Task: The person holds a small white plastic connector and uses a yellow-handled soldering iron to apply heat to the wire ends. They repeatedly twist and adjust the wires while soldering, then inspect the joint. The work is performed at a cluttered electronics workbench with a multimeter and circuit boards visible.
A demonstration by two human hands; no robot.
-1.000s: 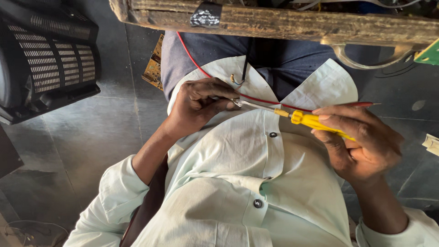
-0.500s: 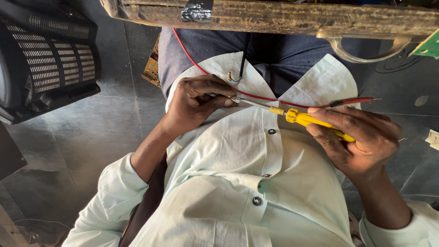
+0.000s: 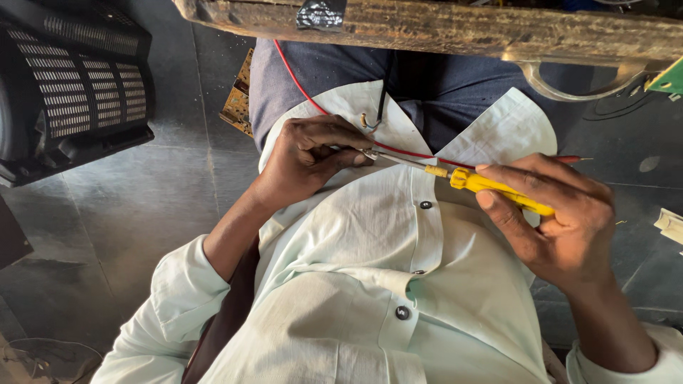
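My right hand point(image 3: 558, 213) grips a yellow-handled soldering iron point(image 3: 491, 186) whose metal shaft points left across my lap. Its tip meets something small pinched in the closed fingers of my left hand point(image 3: 309, 156); the pinched piece is mostly hidden. A thin red wire point(image 3: 302, 84) runs from under the bench edge down to my left hand, and a red lead continues right behind the iron. A short black wire point(image 3: 383, 96) hangs just above my left fingers. Both hands hover over my pale shirt point(image 3: 370, 270).
A worn wooden bench edge point(image 3: 455, 28) with a patch of black tape spans the top. A black slotted casing point(image 3: 71, 92) stands on the grey floor at left. A brown circuit board point(image 3: 238, 96) lies by my leg. A green board corner point(image 3: 669, 78) shows at right.
Both hands keep their grips and the iron's tip stays at my left fingers. The camera view has shifted slightly, so the bench edge sits a little higher.
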